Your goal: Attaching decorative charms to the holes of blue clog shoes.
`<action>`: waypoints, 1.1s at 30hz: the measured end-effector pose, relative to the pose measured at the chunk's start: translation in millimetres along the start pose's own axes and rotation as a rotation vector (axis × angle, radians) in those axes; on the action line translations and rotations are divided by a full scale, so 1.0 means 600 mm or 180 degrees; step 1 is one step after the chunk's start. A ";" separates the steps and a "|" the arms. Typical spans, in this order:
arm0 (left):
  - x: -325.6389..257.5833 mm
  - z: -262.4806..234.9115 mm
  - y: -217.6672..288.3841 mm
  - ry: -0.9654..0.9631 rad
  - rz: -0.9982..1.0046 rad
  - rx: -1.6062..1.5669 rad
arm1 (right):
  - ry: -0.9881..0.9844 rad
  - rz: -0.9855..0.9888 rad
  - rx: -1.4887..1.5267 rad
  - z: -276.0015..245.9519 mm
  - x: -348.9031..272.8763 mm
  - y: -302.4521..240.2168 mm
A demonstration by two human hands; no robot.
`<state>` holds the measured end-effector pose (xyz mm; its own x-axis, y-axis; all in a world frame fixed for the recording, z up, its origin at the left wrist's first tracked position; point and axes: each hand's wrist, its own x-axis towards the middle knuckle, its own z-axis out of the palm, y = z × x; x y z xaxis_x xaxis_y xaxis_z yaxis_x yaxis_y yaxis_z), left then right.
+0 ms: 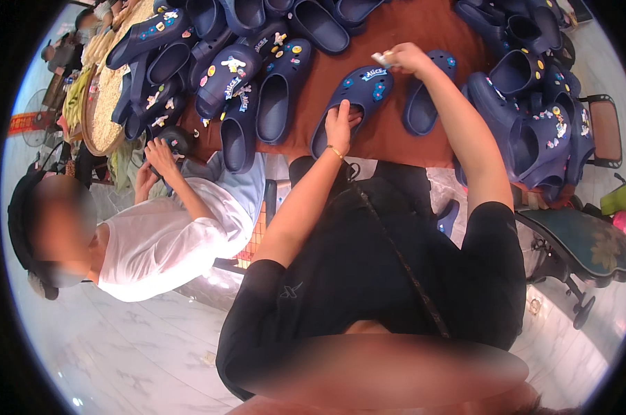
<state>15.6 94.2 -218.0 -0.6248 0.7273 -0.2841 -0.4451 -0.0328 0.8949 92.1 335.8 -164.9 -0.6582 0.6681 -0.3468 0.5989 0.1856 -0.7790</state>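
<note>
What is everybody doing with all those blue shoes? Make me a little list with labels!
Left hand: pressed on the heel end of a navy clog, holding it down
Right hand: at the clog's toe, pinching a small pale piece
Table: brown top, covered with many navy clogs
Charms: colourful little shapes stuck on several clogs
Neighbour: a person in a white shirt on the left, hands at the table edge

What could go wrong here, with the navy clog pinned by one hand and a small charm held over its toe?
1. The left hand presses only the heel opening of the navy foam clog, so it may pivot on the brown tabletop under a push.
2. The small pale charm, pinched in the right hand, could drop among the crowded clogs.
3. The right forearm hangs over the neighbouring navy clog and might nudge it.
</note>
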 end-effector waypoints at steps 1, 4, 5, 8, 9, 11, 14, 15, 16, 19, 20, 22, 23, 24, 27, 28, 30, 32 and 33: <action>0.000 0.000 0.000 0.0069 -0.0129 0.0040 | -0.0457 0.0051 0.0730 0.027 -0.007 -0.017; -0.001 0.001 0.000 0.0138 -0.0195 -0.0018 | -0.1167 0.0126 -0.0237 0.097 -0.019 -0.076; -0.001 0.001 0.000 0.0117 -0.0186 -0.0023 | -0.1102 0.0024 -0.0594 0.120 -0.021 -0.093; -0.001 0.000 0.000 0.0084 -0.0168 -0.0048 | -0.1094 -0.0097 -0.1567 0.152 -0.017 -0.131; -0.001 0.000 0.000 0.0008 -0.0043 -0.0091 | -0.0885 -0.0163 -0.2123 0.156 -0.016 -0.138; 0.000 -0.001 -0.001 0.0066 -0.0175 -0.0063 | -0.0693 -0.0438 -0.2541 0.157 -0.016 -0.142; 0.003 -0.001 -0.003 0.0116 -0.0227 -0.0097 | -0.0890 0.0121 -0.2581 0.152 -0.007 -0.150; 0.004 -0.001 -0.004 0.0123 -0.0143 -0.0150 | -0.0950 0.0250 -0.2612 0.151 -0.005 -0.152; 0.004 -0.001 -0.005 0.0182 -0.0271 -0.0140 | -0.0902 0.0316 -0.2653 0.152 -0.003 -0.154; 0.006 -0.003 -0.008 0.0168 -0.0217 -0.0148 | -0.1133 0.0331 -0.2750 0.155 -0.005 -0.156; 0.008 -0.003 -0.009 0.0152 -0.0202 -0.0157 | -0.1221 0.0341 -0.2718 0.154 -0.007 -0.155; 0.009 -0.004 -0.012 0.0147 -0.0181 -0.0172 | -0.1162 0.0258 -0.2652 0.152 -0.016 -0.154; 0.009 -0.005 -0.012 0.0161 -0.0180 -0.0146 | -0.1289 0.0287 -0.2607 0.154 -0.022 -0.155; 0.010 -0.003 -0.012 0.0092 -0.0055 -0.0151 | -0.1111 0.0156 -0.2735 0.156 -0.027 -0.156; 0.006 -0.001 -0.009 0.0051 0.0075 -0.0099 | -0.0761 0.0075 -0.2963 0.163 -0.037 -0.161; 0.007 0.001 -0.007 0.0027 0.0006 -0.0049 | -0.0802 0.0127 -0.2926 0.166 -0.037 -0.162; 0.003 0.003 -0.001 0.0121 -0.0191 0.0019 | -0.0579 -0.0002 -0.2579 0.162 -0.038 -0.148; 0.000 0.004 0.003 0.0065 -0.0136 0.0027 | 0.0107 -0.0613 -0.2086 0.146 -0.044 -0.116; 0.002 0.006 0.005 0.0058 -0.0189 0.0029 | 0.0440 -0.0630 -0.1752 0.126 -0.037 -0.101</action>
<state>16.0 97.7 -214.3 -0.6090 0.7151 -0.3430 -0.4760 0.0164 0.8793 36.1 255.3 -149.5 -0.7381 0.6635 -0.1227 0.6434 0.6373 -0.4241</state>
